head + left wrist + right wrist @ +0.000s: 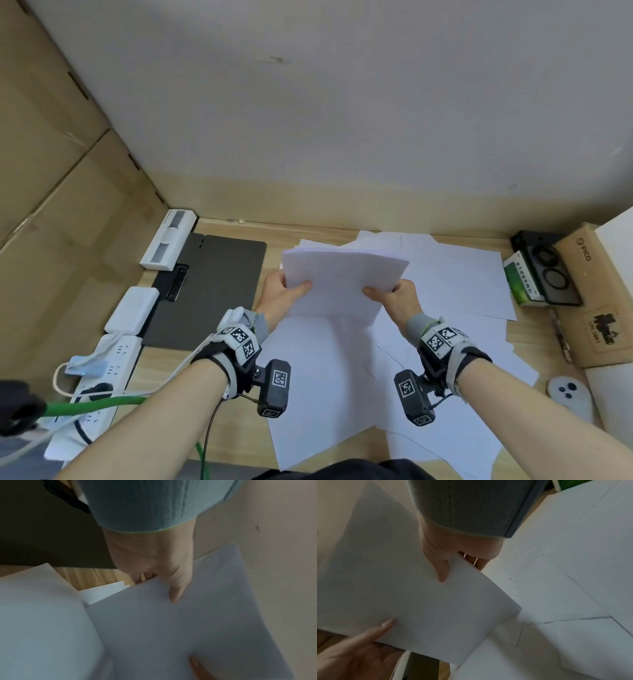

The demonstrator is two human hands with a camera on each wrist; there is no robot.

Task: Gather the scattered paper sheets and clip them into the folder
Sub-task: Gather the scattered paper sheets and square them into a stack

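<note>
A stack of white paper sheets [339, 281] is held up above the desk, its lower edge down toward the table. My left hand [281, 291] grips its left side, thumb on the front face [176, 592]. On the opposite side my right hand [394, 294] grips the stack [412, 588] the same way, thumb on top [442, 573]. More loose sheets [455, 281] lie spread over the desk under and to the right of the stack. The dark grey folder [212, 291] lies flat to the left, its black clip [178, 282] on its left edge.
White power strips and adapters [133, 310] line the desk's left edge, with a green cable [96, 402] near my left arm. At right stand a green box [522, 277], a black device [551, 270], cardboard boxes [596, 298] and a white controller [570, 397]. A wall rises behind.
</note>
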